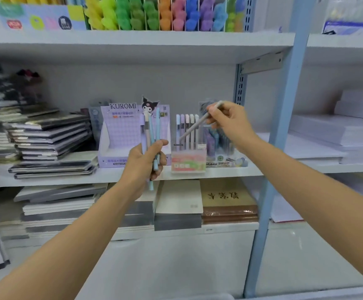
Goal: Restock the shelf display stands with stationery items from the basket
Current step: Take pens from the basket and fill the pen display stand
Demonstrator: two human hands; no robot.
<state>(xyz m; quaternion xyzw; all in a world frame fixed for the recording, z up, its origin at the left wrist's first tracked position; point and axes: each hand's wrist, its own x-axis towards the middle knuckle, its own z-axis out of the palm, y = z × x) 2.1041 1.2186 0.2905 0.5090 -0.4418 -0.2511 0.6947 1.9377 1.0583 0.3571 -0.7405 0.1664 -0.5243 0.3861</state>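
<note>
Head view: my left grip (144, 161) is closed around a bundle of pens (151, 131), pale blue, lilac and cream ones. They stand almost upright, with the caps above my thumb and the lower ends coming out under my fist. My right grip (226, 122) pinches a single pen (194, 126) between thumb and fingertips. This pen is tilted, and its lower end points down and to the left, over the row of pens that stand in the clear display stand (188, 158). I cannot tell if the tip touches them. The clear stand is on the middle shelf (111, 176), between my two grips. Just beside it on the left is the purple Kuromi display box (120, 135), and my left grip is in front of its right part. On the right of the clear stand, touching it or nearly so, is another pen stand (219, 144) with bluish pens. Further left on the same shelf lie stacks of dark notebooks (50, 139), and far right lie stacks of white paper (349, 131). On the shelf above there are bright fluffy items (165, 16) in many colours. Below there are more books, and one of them is a brown book (228, 198).
</note>
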